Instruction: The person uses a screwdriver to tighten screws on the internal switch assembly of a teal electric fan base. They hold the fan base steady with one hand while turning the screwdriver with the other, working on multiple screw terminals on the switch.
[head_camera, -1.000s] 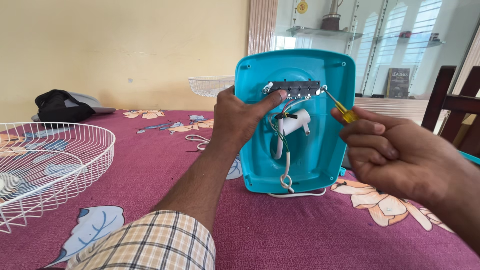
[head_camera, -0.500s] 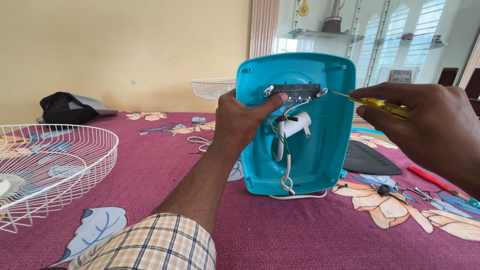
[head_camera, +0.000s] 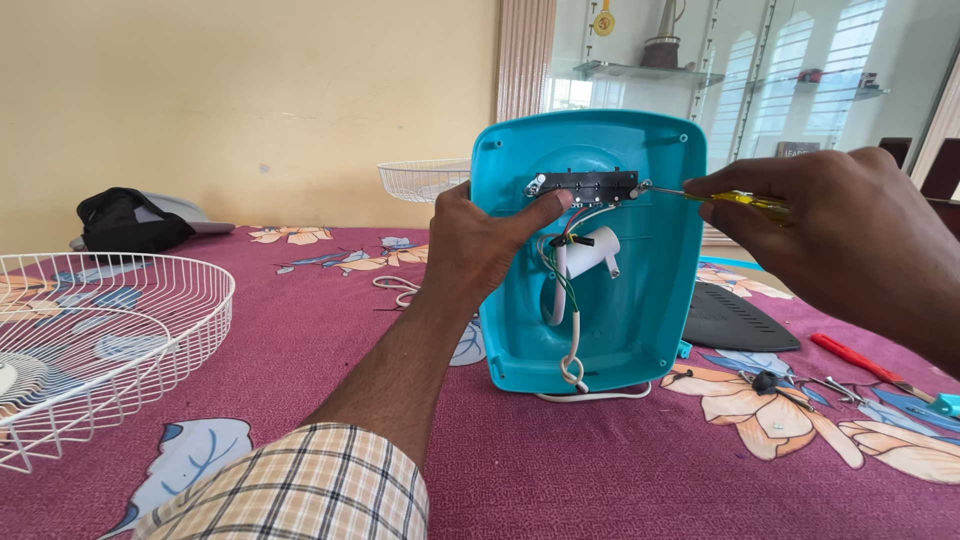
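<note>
On the maroon floral tablecloth (head_camera: 620, 470), centre frame, a turquoise plastic fan base (head_camera: 600, 330) stands on its edge, hollow underside facing the camera. Left hand (head_camera: 480, 245) is closed around the base's left edge, thumb pressed across onto the black switch strip (head_camera: 585, 187) mounted near the top of the cavity. Right hand (head_camera: 850, 230) is closed on a yellow-handled screwdriver (head_camera: 745, 202), shaft roughly horizontal, tip touching the screw at the right end of the strip. Below the strip: coloured wires (head_camera: 557, 265) run down to a white cylindrical part (head_camera: 588, 258), and a white cord (head_camera: 574, 350) drops to the bottom rim, loops there and exits under the base. Left forearm comes in from bottom centre, checked sleeve (head_camera: 300, 490) at the elbow. Left side of the table: white wire fan guard (head_camera: 90, 340) lying dish-up, well apart from the base. A second white wire guard (head_camera: 425, 178) sits behind the base at the far table edge. Black bag (head_camera: 130, 220) far left against the yellow wall. Right of the base: dark flat cover (head_camera: 735, 320) on the cloth, a red-handled tool (head_camera: 865, 362) further right, and small loose hardware (head_camera: 765, 380) near the base's lower right corner, too small to identify. Glass shelving behind.
</note>
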